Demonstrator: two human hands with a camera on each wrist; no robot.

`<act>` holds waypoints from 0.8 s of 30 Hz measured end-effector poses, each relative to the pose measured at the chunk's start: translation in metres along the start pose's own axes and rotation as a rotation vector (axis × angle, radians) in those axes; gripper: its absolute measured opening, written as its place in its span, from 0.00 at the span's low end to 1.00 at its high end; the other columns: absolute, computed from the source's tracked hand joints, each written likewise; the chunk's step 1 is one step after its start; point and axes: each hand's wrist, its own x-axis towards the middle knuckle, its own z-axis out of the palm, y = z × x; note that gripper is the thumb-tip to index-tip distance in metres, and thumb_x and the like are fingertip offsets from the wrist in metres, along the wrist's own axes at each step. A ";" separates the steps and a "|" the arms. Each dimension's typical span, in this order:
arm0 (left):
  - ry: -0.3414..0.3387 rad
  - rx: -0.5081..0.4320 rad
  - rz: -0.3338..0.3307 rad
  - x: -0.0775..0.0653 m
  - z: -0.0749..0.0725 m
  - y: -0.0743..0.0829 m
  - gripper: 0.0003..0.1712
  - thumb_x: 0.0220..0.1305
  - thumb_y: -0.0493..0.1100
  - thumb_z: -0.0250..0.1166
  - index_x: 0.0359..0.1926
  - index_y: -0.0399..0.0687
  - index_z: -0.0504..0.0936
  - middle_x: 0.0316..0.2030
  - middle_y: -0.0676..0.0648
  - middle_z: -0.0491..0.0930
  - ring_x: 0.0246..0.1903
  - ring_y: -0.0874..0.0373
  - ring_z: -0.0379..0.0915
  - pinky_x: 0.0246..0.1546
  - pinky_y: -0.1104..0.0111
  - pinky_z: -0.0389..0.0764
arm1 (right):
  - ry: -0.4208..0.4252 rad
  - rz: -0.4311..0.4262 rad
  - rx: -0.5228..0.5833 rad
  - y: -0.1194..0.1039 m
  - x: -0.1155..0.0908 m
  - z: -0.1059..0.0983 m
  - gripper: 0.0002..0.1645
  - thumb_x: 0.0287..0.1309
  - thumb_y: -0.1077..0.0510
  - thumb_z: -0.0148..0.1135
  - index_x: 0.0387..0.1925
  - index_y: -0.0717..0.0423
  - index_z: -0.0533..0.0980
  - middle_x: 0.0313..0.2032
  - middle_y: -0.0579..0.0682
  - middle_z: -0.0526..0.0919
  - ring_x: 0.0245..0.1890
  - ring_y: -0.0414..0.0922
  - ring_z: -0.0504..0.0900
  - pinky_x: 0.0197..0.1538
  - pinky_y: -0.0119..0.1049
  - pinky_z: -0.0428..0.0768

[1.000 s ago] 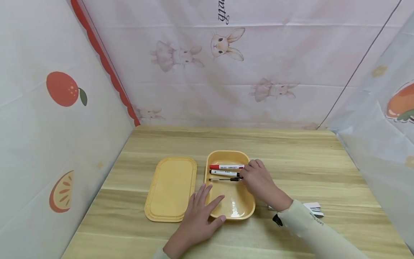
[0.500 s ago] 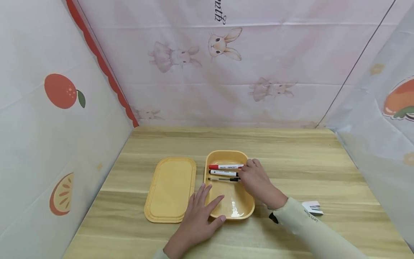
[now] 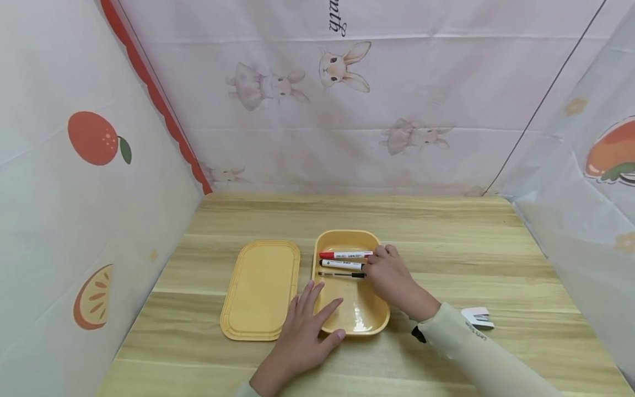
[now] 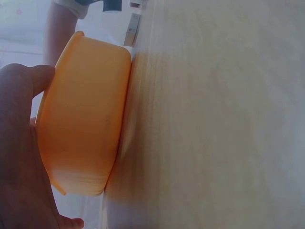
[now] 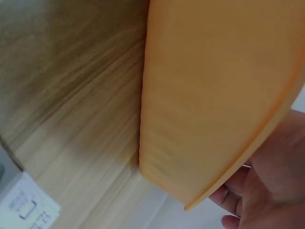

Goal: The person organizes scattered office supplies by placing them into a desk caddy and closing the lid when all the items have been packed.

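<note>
A yellow plastic box (image 3: pixel 354 314), its top open, stands on the table. Inside lie a red-capped whiteboard marker (image 3: pixel 347 255), a black-capped marker (image 3: pixel 342 264) and a thin black pen (image 3: pixel 342 274), side by side. My left hand (image 3: pixel 307 325) spreads its fingers over the box's near left rim; in the left wrist view its thumb (image 4: pixel 43 78) touches the rim. My right hand (image 3: pixel 392 275) reaches over the right rim, fingers curled at the right ends of the pens. Its fingertips are hidden, so I cannot tell whether they pinch the black pen.
Left of the box lies its flat yellow lid (image 3: pixel 262 289). A white stapler (image 3: pixel 478 318) lies right of the box, beside my right sleeve (image 3: pixel 476 347). A white printed item (image 5: pixel 28 205) shows in the right wrist view's corner. Printed cloth walls (image 3: pixel 297 154) surround the table.
My right hand has shifted slightly left, covering a little more of the black pen's end. The right sleeve has moved too, uncovering more table beside the stapler. The left hand stays put.
</note>
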 end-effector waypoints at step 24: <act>0.004 0.002 0.019 0.002 -0.002 0.003 0.34 0.70 0.72 0.49 0.74 0.74 0.65 0.80 0.47 0.45 0.80 0.48 0.28 0.73 0.35 0.44 | 0.119 0.024 0.276 0.005 -0.015 -0.009 0.24 0.62 0.49 0.70 0.55 0.56 0.81 0.51 0.53 0.83 0.55 0.53 0.79 0.60 0.50 0.76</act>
